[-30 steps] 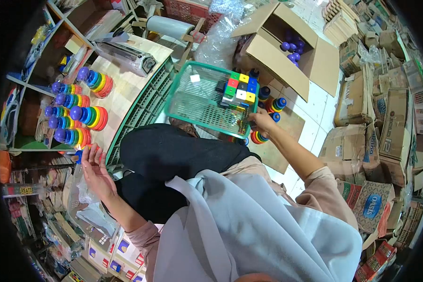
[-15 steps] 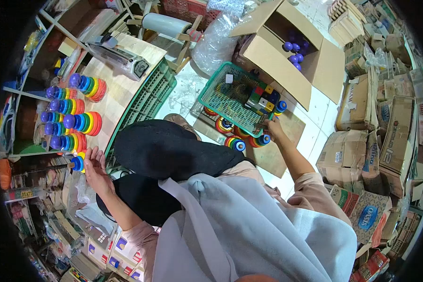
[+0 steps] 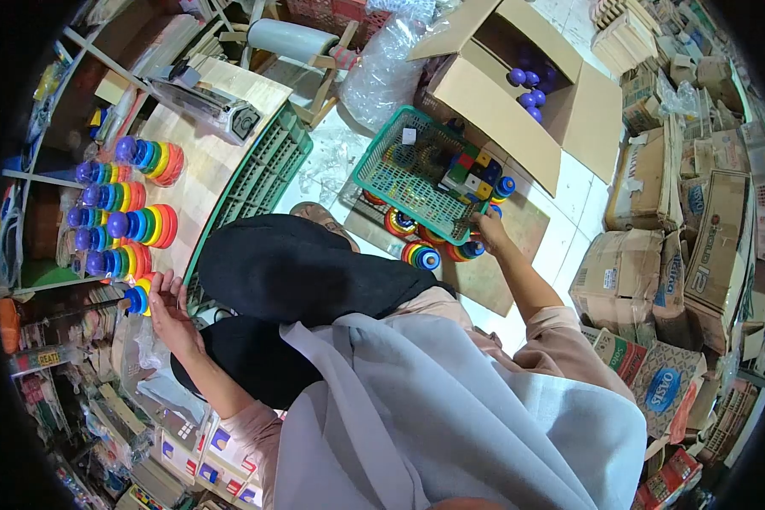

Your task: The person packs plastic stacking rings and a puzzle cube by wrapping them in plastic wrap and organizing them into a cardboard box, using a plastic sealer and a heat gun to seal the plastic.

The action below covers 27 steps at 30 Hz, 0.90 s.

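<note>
Looking down through the head view, we find our right hand (image 3: 487,228) reaching out to the near rim of the green basket (image 3: 391,183), which sits tilted on the floor over a scatter of rainbow ring stackers (image 3: 420,254); coloured cubes (image 3: 472,174) are piled in the basket's far corner. The fingers seem curled at the rim, but we cannot tell whether the grip is closed on the basket edge or on a stacker just below it. Our left hand (image 3: 172,308) lies beside a small stacker (image 3: 138,298) at the edge of the wooden tabletop (image 3: 208,166), fingers loosely spread and touching it at most, grip released as far as we can judge. A row of finished stackers (image 3: 123,200) lies on that tabletop. We judge the step in hand to be fetching pieces from the floor by the basket; the next move would call for a firm hold at the rim without spilling the cubes. An open cardboard box (image 3: 518,110) beyond holds purple balls (image 3: 525,78). Hard to make out: the right fingertips, the stackers under the basket, and the lap, covered by dark cloth and a pale shawl.
</note>
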{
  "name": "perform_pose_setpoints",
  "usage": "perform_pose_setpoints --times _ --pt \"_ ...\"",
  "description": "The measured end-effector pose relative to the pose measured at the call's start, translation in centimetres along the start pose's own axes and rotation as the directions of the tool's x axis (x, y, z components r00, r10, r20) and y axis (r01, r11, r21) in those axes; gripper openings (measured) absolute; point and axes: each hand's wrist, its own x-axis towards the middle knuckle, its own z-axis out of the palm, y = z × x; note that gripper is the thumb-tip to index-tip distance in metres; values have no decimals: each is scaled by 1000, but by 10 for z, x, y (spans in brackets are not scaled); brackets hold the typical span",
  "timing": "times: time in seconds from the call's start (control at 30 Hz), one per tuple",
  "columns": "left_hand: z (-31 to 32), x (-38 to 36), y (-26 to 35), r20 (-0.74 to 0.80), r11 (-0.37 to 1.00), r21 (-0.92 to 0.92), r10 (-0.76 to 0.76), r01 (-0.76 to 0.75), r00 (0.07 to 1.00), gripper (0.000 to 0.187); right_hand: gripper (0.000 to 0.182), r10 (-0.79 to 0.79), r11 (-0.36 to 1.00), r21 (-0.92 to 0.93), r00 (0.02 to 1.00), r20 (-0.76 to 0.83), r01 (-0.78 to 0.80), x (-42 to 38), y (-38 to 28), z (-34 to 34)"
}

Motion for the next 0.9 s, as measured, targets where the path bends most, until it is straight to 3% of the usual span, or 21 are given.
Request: perform_pose_setpoints --times 0.4,0.47,0.53,0.57,0.6,0.63,0.67,0.7,0.73,0.77,0.8,0.83,0.9 --pt "-10 1 -3 26 1000 -11 -16 16 1000 49 36 92 996 4 995 -24 -92 -9 -12 0" --pt "-12 1 -6 23 1000 -27 -7 8 1000 50 27 10 998 -58 1000 7 -10 -38 -23 5" --pt "-23 -2 -2 12 996 -88 36 -35 999 51 34 229 883 -433 972 61 -181 -36 -9 -34" --pt "-26 -5 9 -2 979 -179 96 -95 995 51 50 245 657 -750 963 113 -79 -98 -72 3" --pt "-34 -8 23 -40 953 -251 164 -169 986 51 61 283 597 -800 915 289 68 -107 -80 3" --pt "-45 -7 44 -88 913 -297 265 -279 960 51 60 267 758 -637 827 495 137 -125 -104 18" --pt "-54 -1 76 -121 863 -335 359 -379 925 51 64 60 838 -408 680 730 363 -134 -131 33" --pt "-70 8 117 -25 785 -341 542 -517 840 51 67 -1 800 -386 644 765 460 -156 -181 57" --pt "-81 11 166 -70 703 -329 648 -631 759 54 71 -188 770 -246 578 794 588 -179 -223 82" --pt "-108 19 223 131 581 -620 740 -528 660 52 69 -379 615 -90 394 838 783 -187 -256 97" --pt "-114 18 282 326 628 -575 764 -525 557 45 68 -547 461 67 224 806 885 -198 -287 115" --pt "-103 11 330 425 630 -486 776 -606 465 44 68 -669 292 223 32 743 930 -214 -316 130" --pt "-64 -12 381 537 582 -228 744 -781 398 43 67 -723 -17 475 -339 602 880 -257 -357 169"
